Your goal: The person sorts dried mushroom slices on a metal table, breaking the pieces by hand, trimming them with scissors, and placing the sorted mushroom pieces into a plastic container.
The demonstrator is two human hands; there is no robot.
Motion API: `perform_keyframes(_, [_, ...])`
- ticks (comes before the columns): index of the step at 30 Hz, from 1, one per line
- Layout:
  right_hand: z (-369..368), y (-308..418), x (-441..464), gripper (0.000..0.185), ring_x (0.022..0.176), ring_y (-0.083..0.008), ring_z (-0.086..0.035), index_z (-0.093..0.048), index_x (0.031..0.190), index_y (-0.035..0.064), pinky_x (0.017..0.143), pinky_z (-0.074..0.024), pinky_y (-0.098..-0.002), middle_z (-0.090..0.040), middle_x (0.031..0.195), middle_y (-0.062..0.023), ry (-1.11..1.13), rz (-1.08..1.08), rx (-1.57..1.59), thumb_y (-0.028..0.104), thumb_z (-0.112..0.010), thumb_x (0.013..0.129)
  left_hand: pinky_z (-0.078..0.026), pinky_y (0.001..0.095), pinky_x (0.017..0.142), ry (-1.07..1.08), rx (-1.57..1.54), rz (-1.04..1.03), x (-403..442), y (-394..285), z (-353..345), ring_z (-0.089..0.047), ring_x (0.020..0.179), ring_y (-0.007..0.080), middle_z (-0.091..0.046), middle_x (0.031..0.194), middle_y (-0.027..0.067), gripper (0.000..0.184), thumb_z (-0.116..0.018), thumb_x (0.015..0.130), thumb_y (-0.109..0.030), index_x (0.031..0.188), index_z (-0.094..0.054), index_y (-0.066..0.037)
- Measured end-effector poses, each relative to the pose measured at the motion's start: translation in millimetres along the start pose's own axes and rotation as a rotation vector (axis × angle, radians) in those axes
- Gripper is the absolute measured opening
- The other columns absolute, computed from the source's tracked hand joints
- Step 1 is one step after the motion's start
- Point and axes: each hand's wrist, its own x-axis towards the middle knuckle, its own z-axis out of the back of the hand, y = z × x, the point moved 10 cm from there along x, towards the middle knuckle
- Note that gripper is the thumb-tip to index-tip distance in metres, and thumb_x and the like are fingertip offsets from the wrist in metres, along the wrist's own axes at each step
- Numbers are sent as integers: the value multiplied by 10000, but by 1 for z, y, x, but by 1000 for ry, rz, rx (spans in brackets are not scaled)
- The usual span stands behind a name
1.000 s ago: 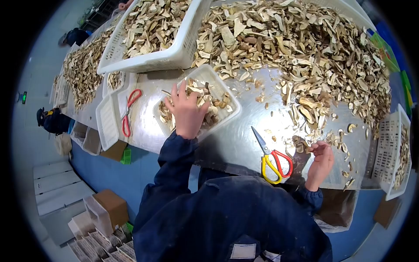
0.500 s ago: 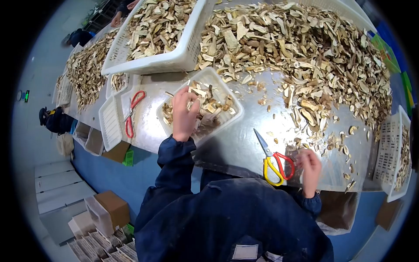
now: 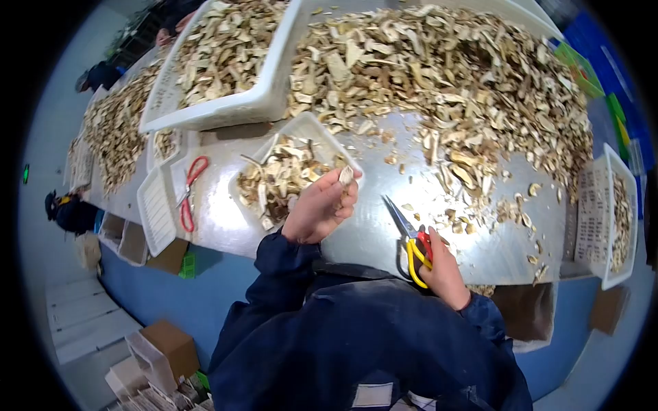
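Note:
My left hand (image 3: 322,207) is raised at the near right side of a small white tray, pinching a dried mushroom slice (image 3: 346,175) between thumb and fingers. Similar slices fill much of the white tray (image 3: 336,147). My right hand (image 3: 444,270) is closed around the handles of the scissors (image 3: 413,252), one yellow and one red. Their blades point up and left over the metal table (image 3: 370,233). Small pieces of mushroom (image 3: 459,222) lie scattered beyond the right hand.
A large pile of mushroom slices (image 3: 466,82) covers the back. A big white crate (image 3: 274,96) of slices stands back left. Red-handled scissors (image 3: 190,192) lie beside a white ribbed tray (image 3: 156,212). A white basket (image 3: 603,219) stands right. Other people (image 3: 75,209) are at the left.
My left hand has come out of the tray, moving right with a mushroom slice. My right hand has moved left and taken hold of the scissors. The whole view has shifted slightly.

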Motion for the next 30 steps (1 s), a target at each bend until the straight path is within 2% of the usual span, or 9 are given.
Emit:
perform_keyframes(5, [20,2,-14,619,672,-285,-599,-396,1217,74,630,-449,-331,-571,734,-150,-4,-215,364,144,-732,701,-345,189,583,-62,701,-9,6,27,-10,-452,688,55,-565,844,9,159,-483,929,-155,1001,-537,-25])
perform_keyframes(6, [21,3,-16,620,669,-276,-590,-400,1201,69,632,-449,-333,-567,738,-143,0,-222,385,153,-743,691,-366,215,571,-93,734,16,7,32,-15,-429,595,63,-560,723,16,209,-484,908,-195,940,-545,3])
perform_keyframes(11, [38,20,-20,683,710,-251,-527,-419,1176,59,685,-432,-351,-520,801,-92,-77,-138,296,239,-794,634,-364,187,589,-5,858,72,13,57,-39,-435,659,40,-570,797,-4,165,-475,932,-179,992,-536,-38])
perform_keyframes(15, [33,13,-28,653,712,-257,-519,-441,1160,61,683,-433,-353,-508,802,-102,68,-285,236,265,-785,644,-388,198,605,73,933,83,15,72,-53,-455,660,45,-574,782,-9,177,-494,925,-194,973,-543,-32])
perform_keyframes(22, [12,4,-40,465,621,-371,-551,-460,1093,54,559,-415,-389,-536,671,-181,61,-243,248,258,-704,753,-410,215,605,130,1030,134,20,83,-44,-494,660,63,-588,792,9,180,-513,915,-176,989,-561,-20])
perform_keyframes(25, [10,5,-39,433,617,-390,-553,-466,1069,57,549,-419,-399,-542,653,-183,52,-188,217,287,-686,775,-415,224,591,73,1100,-18,15,57,-25,-508,657,70,-592,791,16,186,-522,909,-171,996,-578,-17])
perform_keyframes(26, [12,7,-38,446,617,-390,-558,-464,1060,54,548,-426,-406,-549,657,-181,54,-163,214,321,-683,777,-447,264,607,-27,1069,-205,8,30,-19,-557,644,128,-601,708,61,194,-513,875,-153,967,-580,4])
perform_keyframes(28, [16,7,-38,441,596,-360,-561,-467,1043,44,544,-427,-394,-552,643,-164,37,-115,227,353,-664,797,-463,276,623,-376,1447,-315,-2,-21,32,-581,678,136,-614,731,61,209,-534,861,-145,996,-587,6])
perform_keyframes(30, [16,4,-39,406,551,-299,-557,-476,1027,29,537,-419,-354,-543,608,-135,3,-64,260,351,-630,835,-460,338,773,-573,1689,-340,-20,-69,33,-593,857,269,-620,954,138,206,-577,824,-123,997,-603,-14])
